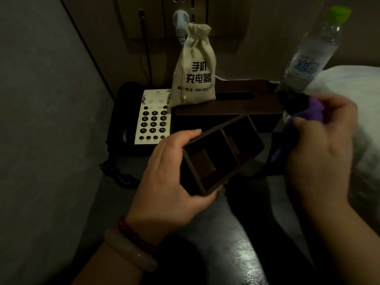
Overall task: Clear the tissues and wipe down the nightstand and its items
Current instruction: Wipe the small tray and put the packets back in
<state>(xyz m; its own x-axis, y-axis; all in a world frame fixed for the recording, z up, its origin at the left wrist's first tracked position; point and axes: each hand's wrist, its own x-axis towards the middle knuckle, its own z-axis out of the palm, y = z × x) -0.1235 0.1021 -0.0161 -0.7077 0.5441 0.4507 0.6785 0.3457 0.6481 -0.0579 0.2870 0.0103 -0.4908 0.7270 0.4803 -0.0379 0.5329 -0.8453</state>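
Dim bedside scene. Left hand [170,175] clamped on a dark wooden organizer box [218,155] - thumb along the near end, fingers wrapped over the far rim. The box is lifted off the table [232,233] and tilted, open top toward the camera; its divided compartments look empty, though the light is poor. Right hand [320,145] closed around a bunched purple cloth [312,109], held just right of the box and not touching it.

Behind the box on the table: a dark tissue box [257,105] with a slot in its lid, no tissue visible in the slot. A beige drawstring bag [195,68] with black Chinese print stands upright at the tissue box's left end. Left of that, a black desk phone [153,120] with a pale keypad panel, its coiled cord [117,171] hanging off the table's left edge. A clear water bottle [310,56] with a green cap stands at the back right corner - leaning in the wide-angle view. White bed [359,89] at the right edge.

Left wrist wears a red bead bracelet [133,233] and a pale bangle [127,251].
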